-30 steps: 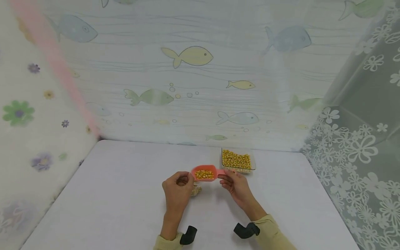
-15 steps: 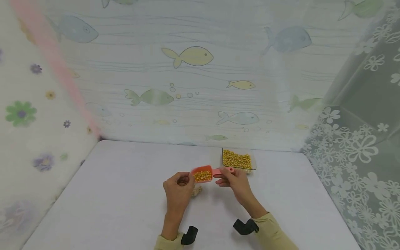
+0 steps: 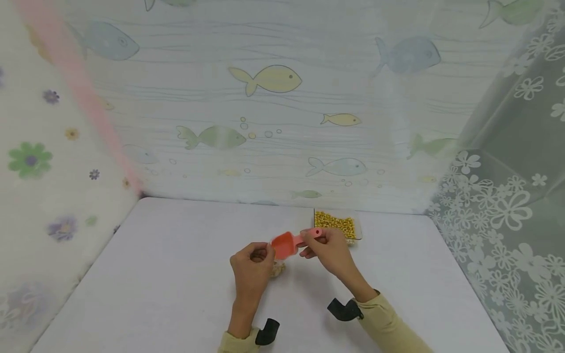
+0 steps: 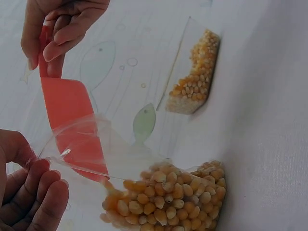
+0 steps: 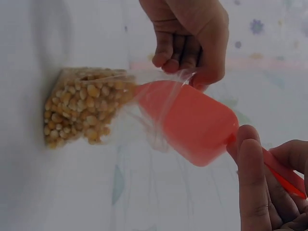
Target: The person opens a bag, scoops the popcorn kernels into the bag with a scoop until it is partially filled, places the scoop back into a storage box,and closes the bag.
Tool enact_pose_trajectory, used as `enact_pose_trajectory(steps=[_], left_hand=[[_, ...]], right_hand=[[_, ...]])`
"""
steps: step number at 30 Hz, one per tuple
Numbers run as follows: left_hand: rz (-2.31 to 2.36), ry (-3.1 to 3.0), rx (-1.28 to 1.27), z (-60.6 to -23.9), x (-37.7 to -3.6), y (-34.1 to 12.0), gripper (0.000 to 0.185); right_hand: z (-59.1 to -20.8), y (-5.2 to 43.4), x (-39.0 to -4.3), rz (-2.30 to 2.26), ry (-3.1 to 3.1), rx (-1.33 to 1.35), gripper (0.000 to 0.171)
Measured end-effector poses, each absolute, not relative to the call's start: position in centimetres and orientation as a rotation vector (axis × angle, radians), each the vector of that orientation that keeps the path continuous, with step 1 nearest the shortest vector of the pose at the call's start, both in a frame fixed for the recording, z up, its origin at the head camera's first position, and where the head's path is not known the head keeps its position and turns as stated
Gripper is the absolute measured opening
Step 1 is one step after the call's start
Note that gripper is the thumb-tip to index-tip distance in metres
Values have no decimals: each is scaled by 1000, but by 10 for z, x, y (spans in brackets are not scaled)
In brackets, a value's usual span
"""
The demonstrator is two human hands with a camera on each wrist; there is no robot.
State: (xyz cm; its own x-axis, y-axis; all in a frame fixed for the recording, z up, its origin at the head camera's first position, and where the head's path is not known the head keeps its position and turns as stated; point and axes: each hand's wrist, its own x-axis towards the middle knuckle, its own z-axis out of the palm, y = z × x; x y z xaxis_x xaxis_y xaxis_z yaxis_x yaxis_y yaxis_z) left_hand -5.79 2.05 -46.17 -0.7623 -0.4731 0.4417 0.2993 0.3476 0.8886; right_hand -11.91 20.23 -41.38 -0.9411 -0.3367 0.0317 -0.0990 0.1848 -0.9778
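Right hand [image 3: 328,250] grips the tipped coral scoop [image 3: 284,244]; left hand [image 3: 251,267] pinches a clear, kernel-filled bag [image 4: 163,192].

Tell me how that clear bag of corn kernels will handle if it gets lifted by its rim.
The clear bag is probably floppy: its film wrinkles where the left hand pinches it. Likely bottom-heavy, since the kernels pile at its base. It may sag and spill if released, as the mouth gapes around the pink scoop.
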Motion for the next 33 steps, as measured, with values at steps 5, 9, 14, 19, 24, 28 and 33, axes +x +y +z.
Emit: enact_pose_trajectory(steps=[5, 9, 14, 19, 24, 28, 33], left_hand=[[-1477, -1939, 154, -463, -57, 20, 6], [-1477, -1934, 149, -464, -56, 21, 6], [-1456, -1922, 133, -465, -57, 20, 8], [-1420, -1915, 98, -464, -58, 16, 11], [-1434, -1915, 100, -463, -59, 14, 12], [-1447, -1918, 109, -463, -59, 13, 11], [-1433, -1918, 115, -463, -59, 13, 10]], right_hand=[[-409, 200, -116, -1844, 2257, -479, 23], [-410, 200, -114, -1849, 2252, -492, 22], [-418, 201, -114, -1878, 2230, -441, 21], [-430, 204, -114, -1935, 2194, -413, 24], [-440, 208, -113, -1994, 2129, -378, 29], [-444, 215, -113, -2046, 2097, -291, 29], [-449, 232, -116, -2124, 2061, -118, 33]])
